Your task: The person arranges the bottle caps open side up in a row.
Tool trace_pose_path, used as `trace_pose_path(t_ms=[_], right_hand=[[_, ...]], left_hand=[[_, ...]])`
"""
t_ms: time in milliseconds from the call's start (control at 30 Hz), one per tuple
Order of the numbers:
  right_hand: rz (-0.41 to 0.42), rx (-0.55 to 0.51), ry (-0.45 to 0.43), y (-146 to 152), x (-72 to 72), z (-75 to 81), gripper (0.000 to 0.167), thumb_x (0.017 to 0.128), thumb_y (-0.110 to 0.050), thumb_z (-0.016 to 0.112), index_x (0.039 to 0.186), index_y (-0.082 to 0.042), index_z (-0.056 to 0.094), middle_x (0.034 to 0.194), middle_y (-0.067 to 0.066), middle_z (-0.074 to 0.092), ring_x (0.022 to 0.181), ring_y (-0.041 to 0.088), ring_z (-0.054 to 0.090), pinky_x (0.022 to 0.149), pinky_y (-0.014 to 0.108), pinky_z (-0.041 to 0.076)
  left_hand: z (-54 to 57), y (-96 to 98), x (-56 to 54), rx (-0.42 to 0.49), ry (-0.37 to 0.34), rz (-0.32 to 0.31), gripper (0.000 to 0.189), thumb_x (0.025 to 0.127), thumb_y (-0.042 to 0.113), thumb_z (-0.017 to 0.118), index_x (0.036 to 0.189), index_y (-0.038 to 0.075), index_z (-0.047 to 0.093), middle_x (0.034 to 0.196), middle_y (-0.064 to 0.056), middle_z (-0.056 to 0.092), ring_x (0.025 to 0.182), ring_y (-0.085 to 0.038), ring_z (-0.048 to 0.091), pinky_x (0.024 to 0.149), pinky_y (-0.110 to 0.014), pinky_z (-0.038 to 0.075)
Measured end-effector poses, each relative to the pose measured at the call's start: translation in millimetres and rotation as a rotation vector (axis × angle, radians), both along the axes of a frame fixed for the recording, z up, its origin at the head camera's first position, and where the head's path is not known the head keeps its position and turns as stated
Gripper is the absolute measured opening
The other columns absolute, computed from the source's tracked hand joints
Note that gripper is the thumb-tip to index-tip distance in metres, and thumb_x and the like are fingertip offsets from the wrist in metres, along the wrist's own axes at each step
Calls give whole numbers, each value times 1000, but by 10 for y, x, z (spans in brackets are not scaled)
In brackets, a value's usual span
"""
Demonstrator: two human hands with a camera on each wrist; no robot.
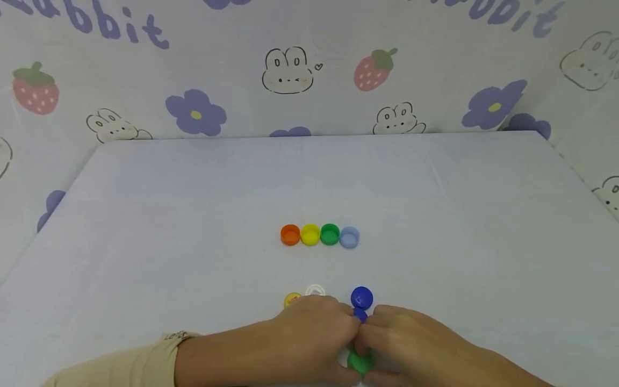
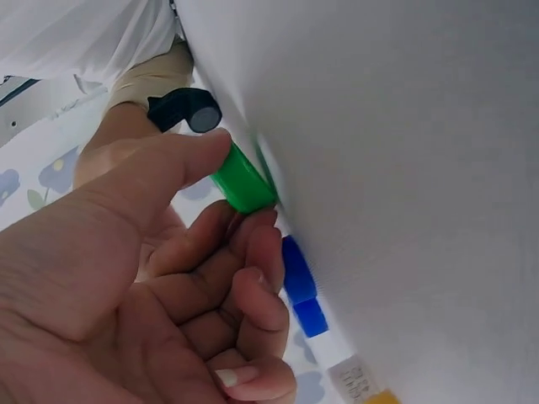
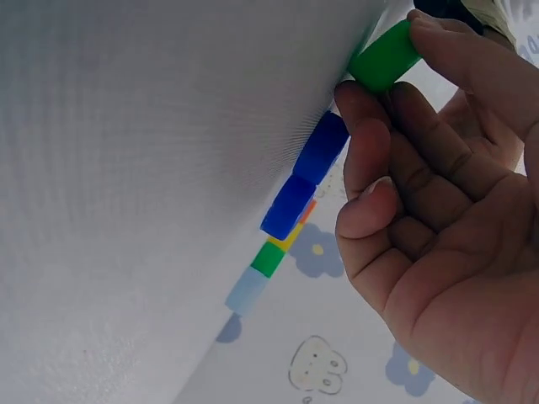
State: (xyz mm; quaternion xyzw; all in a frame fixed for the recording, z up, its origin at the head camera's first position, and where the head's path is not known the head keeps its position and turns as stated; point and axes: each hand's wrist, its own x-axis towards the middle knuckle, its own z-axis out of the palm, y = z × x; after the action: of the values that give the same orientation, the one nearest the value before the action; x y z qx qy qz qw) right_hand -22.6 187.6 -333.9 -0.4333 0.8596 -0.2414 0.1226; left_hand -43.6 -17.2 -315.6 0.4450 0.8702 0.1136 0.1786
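A green bottle cap (image 1: 360, 363) lies at the near side of the white table, between my two hands. My left hand (image 1: 319, 333) pinches it from the left between thumb and fingers, clearly shown by the cap (image 2: 244, 181) in the left wrist view. From the other side my right hand (image 1: 411, 338) has its thumb and fingertips on the same cap (image 3: 386, 57). Just beyond the fingers sits a blue cap (image 1: 360, 315), partly covered by the hands. Another blue cap (image 1: 361, 298) stands right behind it, in line.
Farther back, a side-by-side row holds an orange cap (image 1: 290, 235), a yellow cap (image 1: 310, 234), a green cap (image 1: 330, 234) and a light blue cap (image 1: 350, 237), hollow sides up. Behind my left hand are a yellow printed cap (image 1: 292, 299) and a white printed cap (image 1: 315, 290).
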Motion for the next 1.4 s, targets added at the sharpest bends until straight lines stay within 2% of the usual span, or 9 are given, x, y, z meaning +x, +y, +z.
trace_pose_path(t_ms=[133, 267, 467, 667, 800, 900, 1067, 1233, 1400], right_hand=[[31, -24, 37, -1, 10, 12, 26, 83, -16, 84, 101, -22, 66, 92, -19, 57, 83, -3, 49, 69, 16, 45], [67, -58, 111, -11, 22, 12, 33, 79, -12, 86, 104, -20, 66, 93, -17, 59, 84, -1, 50, 70, 15, 44], [92, -107, 171, -10, 58, -35, 29, 79, -14, 85, 100, -20, 65, 89, -18, 57, 81, -3, 47, 67, 12, 39], [92, -137, 152, -20, 71, -22, 19, 88, -17, 79, 100, -21, 65, 87, -19, 57, 79, -4, 46, 66, 9, 37], [90, -166, 112, -47, 79, 13, 18, 91, -18, 78, 104, -21, 66, 90, -19, 59, 80, -5, 48, 68, 8, 39], [89, -183, 113, -59, 87, 29, 23, 90, -12, 77, 108, -20, 68, 91, -18, 62, 81, -5, 51, 71, 8, 41], [66, -129, 83, -68, 80, 19, 25, 91, -9, 75, 114, -18, 69, 82, -19, 58, 72, -6, 46, 63, 8, 38], [48, -106, 43, -44, 85, -15, 27, 94, -14, 75, 117, -17, 62, 74, -20, 47, 66, -8, 40, 56, 9, 35], [50, -124, 48, -29, 90, -25, 27, 96, -14, 73, 119, -17, 59, 77, -19, 47, 69, -8, 42, 57, 9, 36]], left_hand=[[24, -30, -3, 4, -45, 0, 24, 83, 40, 83, 79, 26, 64, 70, 19, 51, 66, 2, 48, 57, -16, 38], [24, -52, -7, 27, -81, 5, 28, 85, 39, 82, 75, 24, 60, 67, 18, 50, 63, 0, 48, 54, -17, 38], [1, -39, 9, 23, -158, 1, 27, 83, 41, 85, 81, 24, 65, 68, 18, 53, 65, 2, 50, 56, -15, 40], [5, -62, 2, 33, -151, -8, 31, 80, 45, 87, 80, 24, 65, 65, 17, 50, 62, 2, 46, 53, -15, 37], [31, -104, -26, 30, -189, 9, 33, 83, 45, 85, 76, 23, 61, 60, 14, 47, 57, 0, 43, 50, -18, 34], [50, -124, -39, 31, -232, 11, 25, 86, 41, 82, 80, 21, 68, 61, 16, 51, 58, 1, 46, 53, -16, 38], [63, -168, -50, 52, -267, 44, 11, 87, 32, 79, 87, 22, 74, 59, 17, 52, 57, 1, 49, 52, -18, 39], [56, -202, -74, 88, -289, 69, 10, 88, 27, 78, 83, 23, 71, 59, 17, 53, 58, 1, 49, 53, -18, 41], [45, -214, -81, 116, -290, 62, 10, 88, 26, 78, 82, 22, 70, 61, 19, 53, 59, 3, 50, 55, -15, 42]])
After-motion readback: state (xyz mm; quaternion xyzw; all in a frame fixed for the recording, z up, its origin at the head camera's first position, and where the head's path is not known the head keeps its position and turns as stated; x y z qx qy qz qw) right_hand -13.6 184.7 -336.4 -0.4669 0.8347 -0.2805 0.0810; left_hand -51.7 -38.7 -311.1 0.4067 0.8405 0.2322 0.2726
